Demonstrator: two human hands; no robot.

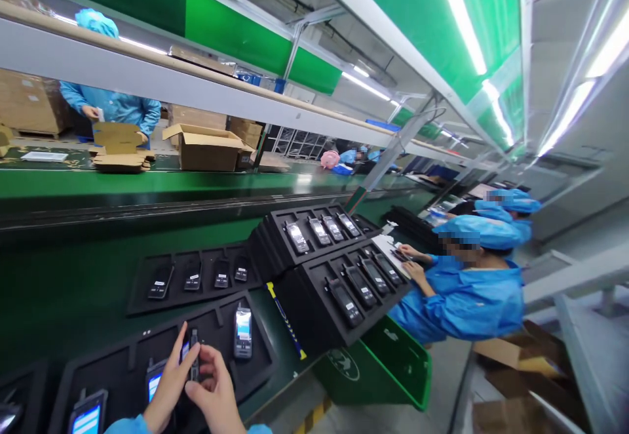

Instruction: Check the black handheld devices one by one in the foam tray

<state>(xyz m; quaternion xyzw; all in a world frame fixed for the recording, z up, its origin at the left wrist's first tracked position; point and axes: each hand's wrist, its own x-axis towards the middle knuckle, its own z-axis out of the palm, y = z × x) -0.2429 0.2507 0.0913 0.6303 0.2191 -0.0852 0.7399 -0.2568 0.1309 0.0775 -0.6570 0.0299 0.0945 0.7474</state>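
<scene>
My left hand [170,378] and my right hand [219,388] hold a black handheld radio [194,355] on edge between them, above a black foam tray [125,349]. Its lit screen faces my left hand, whose fingers lie along it. The fingers of my right hand are bent around the other side. In the tray lie a radio with a lit screen [89,415] at lower left, another radio [155,378] partly behind my left hand, and a radio with a label [242,331] at right.
Behind lies a foam tray of radios [196,296]. Two stacks of foam trays [314,309] with radios stand to the right, above a green bin [378,368]. A co-worker in blue [466,296] sits beyond. Across the bench are an open carton [209,149] and another person [118,113].
</scene>
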